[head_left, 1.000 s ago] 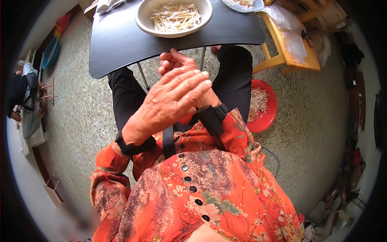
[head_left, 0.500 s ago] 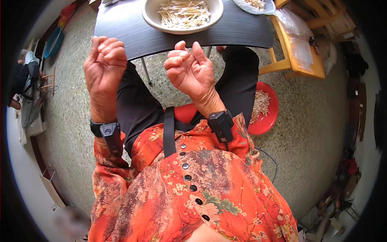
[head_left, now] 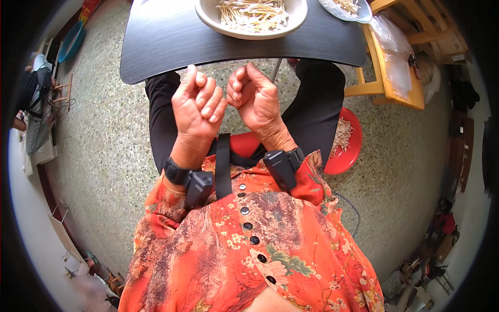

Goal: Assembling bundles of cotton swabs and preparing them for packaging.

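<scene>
Head view: at centre, the left hand (head_left: 197,106) and right hand (head_left: 255,100) hover, palms upward, fingers half curled, seemingly empty. Top centre, tan-stemmed white cotton swabs (head_left: 254,14) lie in an oval cream bowl (head_left: 254,34) on a black table (head_left: 166,47).

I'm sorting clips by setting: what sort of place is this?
Perhaps a home used as a small workroom: a wooden chair beside a black table, a bowl of apparent cotton swabs on the table, and a speckled hard floor.
</scene>
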The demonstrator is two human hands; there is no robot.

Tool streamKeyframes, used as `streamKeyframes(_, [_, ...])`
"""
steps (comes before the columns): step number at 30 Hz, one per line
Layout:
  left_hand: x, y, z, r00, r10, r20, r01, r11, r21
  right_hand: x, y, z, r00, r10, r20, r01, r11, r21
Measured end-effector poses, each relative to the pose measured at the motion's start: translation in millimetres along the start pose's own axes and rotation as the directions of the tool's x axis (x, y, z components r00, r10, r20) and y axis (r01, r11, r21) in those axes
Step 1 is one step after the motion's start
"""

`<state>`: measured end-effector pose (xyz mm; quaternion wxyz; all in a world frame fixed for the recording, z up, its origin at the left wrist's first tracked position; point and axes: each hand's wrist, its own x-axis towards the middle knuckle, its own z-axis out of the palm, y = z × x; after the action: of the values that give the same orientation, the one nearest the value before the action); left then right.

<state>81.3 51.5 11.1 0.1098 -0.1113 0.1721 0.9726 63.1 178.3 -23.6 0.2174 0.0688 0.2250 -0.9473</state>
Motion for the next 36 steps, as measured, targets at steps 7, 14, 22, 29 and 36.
streamKeyframes(7, [12,-17,-3,0.939,0.278,-0.201,-0.143,0.85,0.507,-3,1,3,0.972,-0.215,-0.097,0.118,0.802,-0.586])
streamKeyframes(14, [15,-8,-6,0.993,0.005,-0.118,0.012,0.99,0.137,-1,-3,3,1.0,-0.001,0.004,0.001,0.996,-0.091])
streamKeyframes(22, [13,-7,-14,0.942,-0.159,0.296,0.293,0.82,-0.492,-1,-8,-2,0.929,0.07,0.364,-0.239,0.864,0.444])
streamKeyframes(29, [13,-9,-14,0.94,-0.197,0.279,0.318,0.803,-0.504,0,-9,-7,0.919,0.075,0.387,-0.24,0.885,0.398])
streamKeyframes(36, [11,-15,-15,0.928,-0.185,0.323,0.332,0.802,-0.496,-6,-16,-6,0.897,0.08,0.434,-0.242,0.911,0.332])
